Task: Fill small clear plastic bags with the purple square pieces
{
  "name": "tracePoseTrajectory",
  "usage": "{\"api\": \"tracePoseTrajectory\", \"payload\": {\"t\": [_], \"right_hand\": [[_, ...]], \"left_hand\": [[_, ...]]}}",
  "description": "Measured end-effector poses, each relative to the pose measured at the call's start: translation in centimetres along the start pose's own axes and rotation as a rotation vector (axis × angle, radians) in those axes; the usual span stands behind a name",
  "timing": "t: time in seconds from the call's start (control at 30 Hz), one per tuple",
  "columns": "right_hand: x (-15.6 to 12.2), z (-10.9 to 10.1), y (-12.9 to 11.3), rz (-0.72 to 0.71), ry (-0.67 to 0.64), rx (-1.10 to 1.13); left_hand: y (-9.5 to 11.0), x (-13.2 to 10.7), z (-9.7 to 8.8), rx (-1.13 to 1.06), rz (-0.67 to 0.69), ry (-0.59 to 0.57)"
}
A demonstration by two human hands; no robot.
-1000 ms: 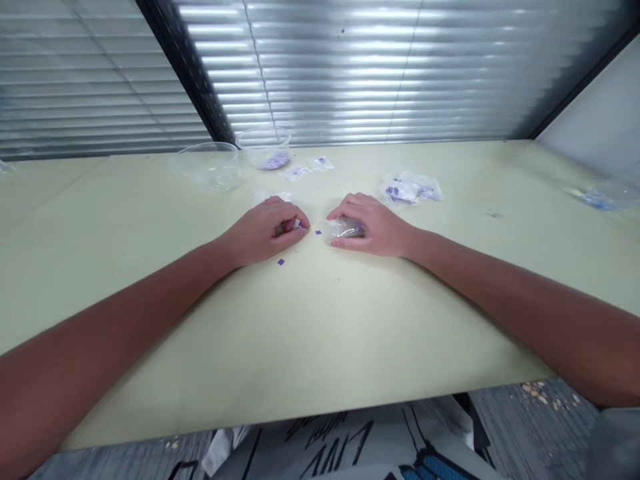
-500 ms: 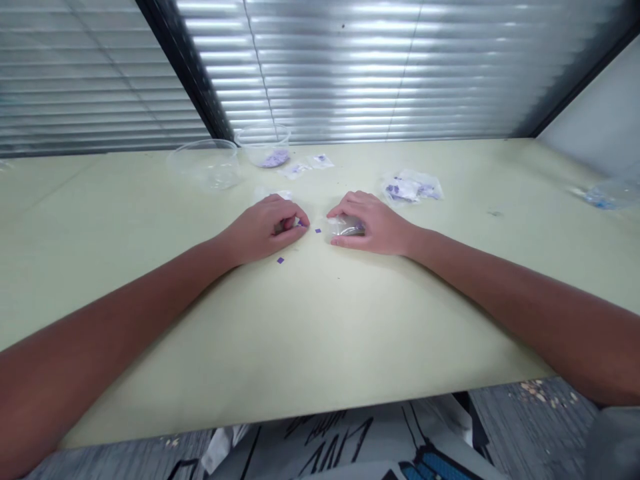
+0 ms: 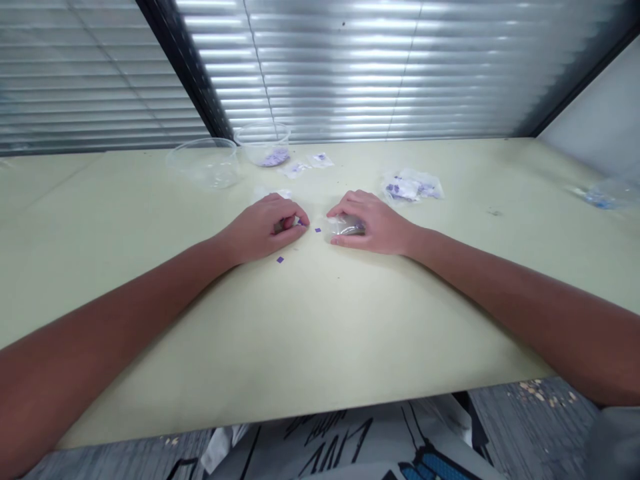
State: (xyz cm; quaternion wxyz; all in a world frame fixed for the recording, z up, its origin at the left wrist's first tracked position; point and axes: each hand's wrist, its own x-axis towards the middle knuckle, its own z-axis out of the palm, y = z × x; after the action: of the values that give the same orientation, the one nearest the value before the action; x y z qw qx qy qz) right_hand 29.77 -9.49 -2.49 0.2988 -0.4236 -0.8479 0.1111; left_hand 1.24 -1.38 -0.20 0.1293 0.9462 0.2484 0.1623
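Note:
My left hand (image 3: 265, 228) rests on the table with its fingers curled and thumb meeting the forefinger. Between them shows a bit of purple, mostly hidden by the fingers. My right hand (image 3: 373, 223) is curved around a clear plastic bag (image 3: 345, 227), thumb at the near side and fingers at the far side. A small purple square (image 3: 318, 230) lies flat in the gap between both hands. Another purple square (image 3: 280, 260) sits just nearer to me, below my left wrist. Part of a clear packet (image 3: 285, 194) shows beyond my left knuckles.
At the back stand a clear plastic bowl (image 3: 203, 167) and a second clear bowl (image 3: 263, 137) with purple pieces (image 3: 275, 157) in it. Small packets (image 3: 320, 160) lie beside it. A pile of packets with purple bits (image 3: 413, 185) is beyond my right hand. A clear plastic item (image 3: 613, 193) lies far right.

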Motion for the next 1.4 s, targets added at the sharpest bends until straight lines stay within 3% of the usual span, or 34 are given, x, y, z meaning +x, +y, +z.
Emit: {"api": "tracePoseTrajectory", "payload": {"t": [1.4], "right_hand": [[0.03, -0.07, -0.12, -0.004, 0.002, -0.006]], "left_hand": [[0.01, -0.02, -0.03, -0.003, 0.002, -0.003]]}}
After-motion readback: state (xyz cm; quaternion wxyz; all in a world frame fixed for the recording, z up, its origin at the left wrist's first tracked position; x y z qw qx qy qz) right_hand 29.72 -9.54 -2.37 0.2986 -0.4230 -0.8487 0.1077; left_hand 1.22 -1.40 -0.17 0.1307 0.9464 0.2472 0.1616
